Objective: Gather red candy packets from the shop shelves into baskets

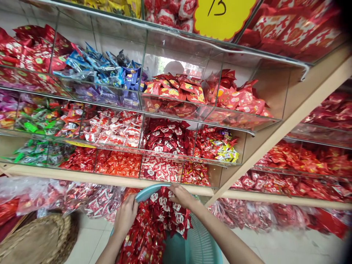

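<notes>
A teal plastic basket [202, 234] stands low in front of me, with wrapped candies inside. Dark red candy packets with white labels [167, 211] bunch near its far rim, and shiny red candy packets [143, 234] fill its left side. My left hand [128, 211] is closed at the basket's left rim; its fingertips are partly hidden. With curled fingers, my right hand [181, 197] grips the dark red candy packets by the far right rim. Part of the basket's inner wall shows bare below them.
Clear-fronted shelves [167, 156] of sorted wrapped candies rise ahead, edged by a slanting wooden post [275, 128]. A yellow price tag [222, 16] hangs above. Bagged candies [93, 198] lie under the bottom shelf. A woven basket [35, 238] sits on the tiled floor at left.
</notes>
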The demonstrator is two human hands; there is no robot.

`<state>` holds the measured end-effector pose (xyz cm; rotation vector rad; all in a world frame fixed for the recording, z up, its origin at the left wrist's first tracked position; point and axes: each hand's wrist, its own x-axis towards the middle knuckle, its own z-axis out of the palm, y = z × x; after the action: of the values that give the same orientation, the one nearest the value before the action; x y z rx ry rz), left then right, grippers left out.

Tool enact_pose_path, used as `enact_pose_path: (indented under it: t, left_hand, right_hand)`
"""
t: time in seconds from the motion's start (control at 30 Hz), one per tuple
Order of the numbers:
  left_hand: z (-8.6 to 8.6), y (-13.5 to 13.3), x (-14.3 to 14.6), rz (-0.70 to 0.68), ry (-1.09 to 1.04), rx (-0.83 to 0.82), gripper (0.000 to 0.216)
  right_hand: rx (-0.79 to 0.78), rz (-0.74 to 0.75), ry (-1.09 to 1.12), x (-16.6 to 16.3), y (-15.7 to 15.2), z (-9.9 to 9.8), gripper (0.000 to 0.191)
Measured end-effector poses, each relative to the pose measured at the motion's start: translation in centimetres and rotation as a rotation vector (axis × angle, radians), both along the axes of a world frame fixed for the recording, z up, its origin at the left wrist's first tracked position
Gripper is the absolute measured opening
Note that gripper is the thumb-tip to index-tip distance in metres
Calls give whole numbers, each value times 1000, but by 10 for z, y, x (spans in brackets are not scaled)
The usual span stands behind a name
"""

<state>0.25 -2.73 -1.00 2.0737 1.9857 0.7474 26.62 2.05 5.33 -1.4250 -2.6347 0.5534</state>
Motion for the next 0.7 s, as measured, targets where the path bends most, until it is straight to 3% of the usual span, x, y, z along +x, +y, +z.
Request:
enact_pose_path:
  t: [0.23, 0.7]
  left_hand:
    - [2, 0, 0, 5, -8, 0, 33]
    - [3, 0, 2, 8, -16, 20, 33]
  right_hand:
    - [24, 13, 33, -7, 4, -12, 34]
    - [53, 54, 104, -5, 3, -18, 40]
